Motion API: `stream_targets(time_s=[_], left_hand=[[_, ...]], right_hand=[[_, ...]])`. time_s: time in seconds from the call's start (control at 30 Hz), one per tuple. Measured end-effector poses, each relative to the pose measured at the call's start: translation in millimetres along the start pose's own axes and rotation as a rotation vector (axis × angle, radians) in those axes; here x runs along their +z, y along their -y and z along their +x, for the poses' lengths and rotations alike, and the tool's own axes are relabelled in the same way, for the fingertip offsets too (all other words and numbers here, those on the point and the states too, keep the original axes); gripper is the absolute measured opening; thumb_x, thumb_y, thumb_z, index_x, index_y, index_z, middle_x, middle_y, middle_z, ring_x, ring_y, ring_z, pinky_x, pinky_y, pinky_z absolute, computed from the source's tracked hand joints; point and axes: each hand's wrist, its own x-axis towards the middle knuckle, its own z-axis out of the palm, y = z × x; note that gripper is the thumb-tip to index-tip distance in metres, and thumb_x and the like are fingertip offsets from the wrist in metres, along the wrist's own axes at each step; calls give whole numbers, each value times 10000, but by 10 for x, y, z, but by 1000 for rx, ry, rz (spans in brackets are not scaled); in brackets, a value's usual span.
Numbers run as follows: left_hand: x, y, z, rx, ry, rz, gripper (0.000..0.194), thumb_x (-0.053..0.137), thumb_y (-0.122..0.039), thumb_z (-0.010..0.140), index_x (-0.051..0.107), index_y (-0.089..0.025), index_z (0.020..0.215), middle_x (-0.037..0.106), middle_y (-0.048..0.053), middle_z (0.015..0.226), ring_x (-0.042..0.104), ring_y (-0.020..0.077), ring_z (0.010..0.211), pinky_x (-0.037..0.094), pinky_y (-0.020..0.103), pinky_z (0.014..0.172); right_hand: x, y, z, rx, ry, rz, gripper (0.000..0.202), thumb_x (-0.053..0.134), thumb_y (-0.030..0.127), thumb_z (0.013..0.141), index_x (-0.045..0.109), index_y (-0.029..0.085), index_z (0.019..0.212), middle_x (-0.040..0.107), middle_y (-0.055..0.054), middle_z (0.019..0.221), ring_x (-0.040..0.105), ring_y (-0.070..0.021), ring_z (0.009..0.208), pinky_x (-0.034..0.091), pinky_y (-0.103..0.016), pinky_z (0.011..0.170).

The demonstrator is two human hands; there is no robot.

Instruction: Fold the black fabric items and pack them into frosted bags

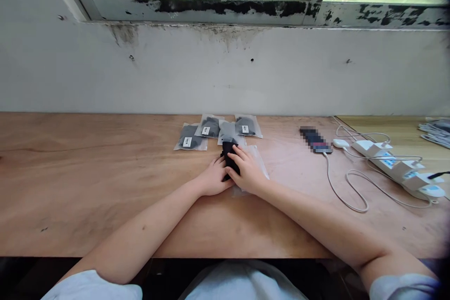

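A folded black cloth item (231,154) lies on the table between my hands; its exact kind does not show. My left hand (213,179) holds its left and near edge, with the fingertips partly hidden by the cloth. Over its right side my right hand (249,171) is bent, fingers and thumb gripping the cloth. An opened-out clear plastic bag (259,161) lies partly under my right hand. Just beyond the cloth, a frosted packet (228,130) sits among other labelled packets with dark contents: one at left (191,138), one behind (210,126), one at right (248,125).
A phone (316,139) with a charging cable lies to the right. Farther right, a white power strip (397,166) carries several plugs and looping white cables (355,206). Grey folded things (436,132) lie at the far right edge. A wall (176,70) with a window rises behind the wooden table (87,173).
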Motion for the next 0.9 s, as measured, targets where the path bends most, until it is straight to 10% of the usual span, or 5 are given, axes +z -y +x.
stream_targets(time_s=[0.13,0.27,0.47,0.73,0.9], left_hand=[[-92,99,-41,-79,-166,-107,262,501,-190,864,760,-227,855,707,80,949,654,262,985,523,445,954],[-164,131,-67,-123,-410,17,356,472,-234,921,689,-215,1202,657,99,1241,583,271,1208,435,469,1084],[-20,128,-40,-169,-26,140,623,444,-457,999,327,-221,1564,238,121,1656,156,326,1543,190,561,1220],[51,230,-123,-178,21,212,715,443,-500,997,224,-177,1596,78,164,1669,93,328,1545,156,543,1235],[24,186,-117,-159,32,190,708,432,-473,1007,194,-178,1604,36,171,1668,83,329,1547,131,566,1236]], right_hand=[[81,-121,-55,-64,183,-48,563,446,494,1004,500,200,1481,420,-125,1570,310,-305,1493,256,-530,1217],[69,-180,-98,-118,247,-69,652,493,592,966,487,215,1498,367,-118,1599,200,-345,1526,157,-576,1234],[-4,-173,-33,6,57,81,433,346,415,1046,636,242,1318,493,-111,1514,435,-285,1406,320,-541,1159],[16,-366,68,274,44,-205,470,527,614,927,701,182,987,535,-200,1408,295,-426,1426,106,-701,1125],[15,-335,155,236,98,66,239,675,439,831,643,212,898,683,-128,1009,594,-327,1062,453,-504,959]])
